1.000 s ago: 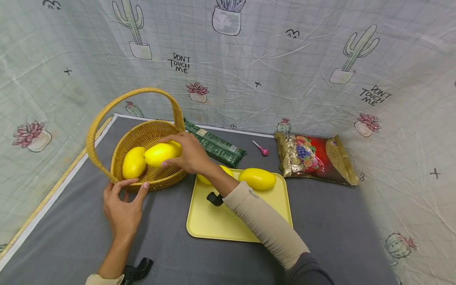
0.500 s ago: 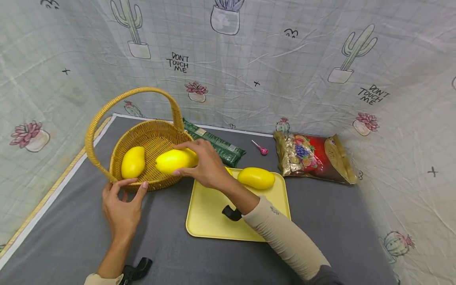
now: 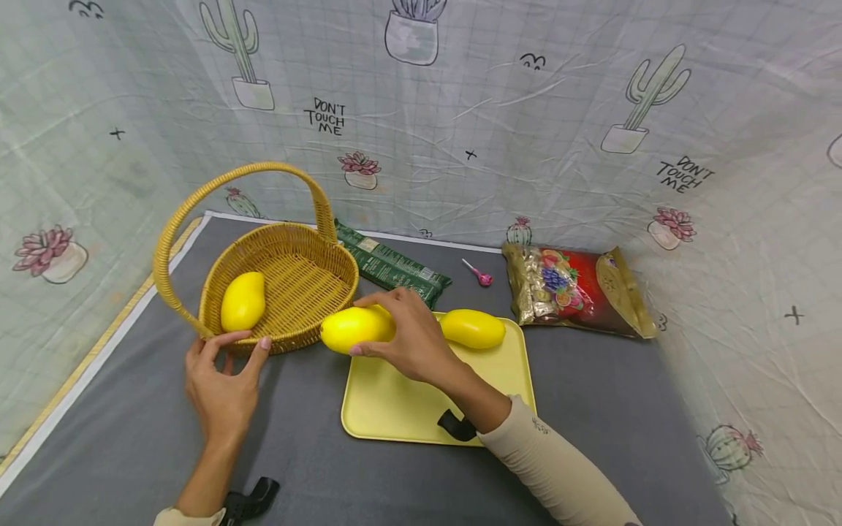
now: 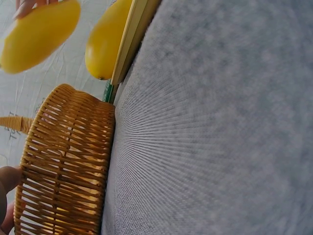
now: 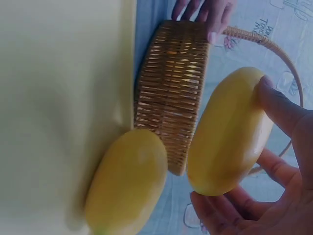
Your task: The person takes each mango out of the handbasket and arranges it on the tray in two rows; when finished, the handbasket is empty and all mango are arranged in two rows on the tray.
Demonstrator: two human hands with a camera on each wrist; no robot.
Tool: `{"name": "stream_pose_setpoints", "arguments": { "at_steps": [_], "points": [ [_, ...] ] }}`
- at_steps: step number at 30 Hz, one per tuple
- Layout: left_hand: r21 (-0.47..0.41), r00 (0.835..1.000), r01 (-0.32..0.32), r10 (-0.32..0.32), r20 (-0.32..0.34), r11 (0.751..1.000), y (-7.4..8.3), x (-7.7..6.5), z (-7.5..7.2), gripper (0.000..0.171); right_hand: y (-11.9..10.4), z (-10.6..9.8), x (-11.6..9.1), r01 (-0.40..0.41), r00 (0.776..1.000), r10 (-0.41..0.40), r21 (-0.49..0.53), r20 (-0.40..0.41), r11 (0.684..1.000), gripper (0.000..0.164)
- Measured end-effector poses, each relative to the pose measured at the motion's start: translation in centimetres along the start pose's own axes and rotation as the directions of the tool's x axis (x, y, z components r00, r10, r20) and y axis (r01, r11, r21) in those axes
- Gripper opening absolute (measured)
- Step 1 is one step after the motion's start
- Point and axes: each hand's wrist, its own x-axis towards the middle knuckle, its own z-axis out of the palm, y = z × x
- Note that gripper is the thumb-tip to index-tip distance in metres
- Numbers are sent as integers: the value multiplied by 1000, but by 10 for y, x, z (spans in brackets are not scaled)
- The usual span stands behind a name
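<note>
Grey table (image 3: pixel 309 467), basket (image 3: pixel 299 285), yellow tray (image 3: pixel 395 409), green packet (image 3: pixel 395 264), lollipop (image 3: pixel 484 279), red bag (image 3: pixel 585 292)

Head view looks down; wrist views share the basket (image 4: pixel 68 161).

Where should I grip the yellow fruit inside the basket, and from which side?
Probably across the middle of the yellow fruit, from above and right: it lies roughly front to back, its left side near the wall of the basket, whose bare floor shows on the right.
</note>
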Motion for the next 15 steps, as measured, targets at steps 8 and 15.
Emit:
{"name": "stream_pose_setpoints", "arguments": {
  "at_steps": [8, 15],
  "points": [
    [15, 1000, -8, 8, -7, 1000, -1, 0, 1, 37, 13, 0, -24, -39, 998, 42, -71, 42, 997, 62],
    [8, 1000, 2, -2, -2, 1000, 0, 0, 1, 37, 25, 10, -38, -93, 993, 104, -167, 59, 982, 63]
  ]
}}
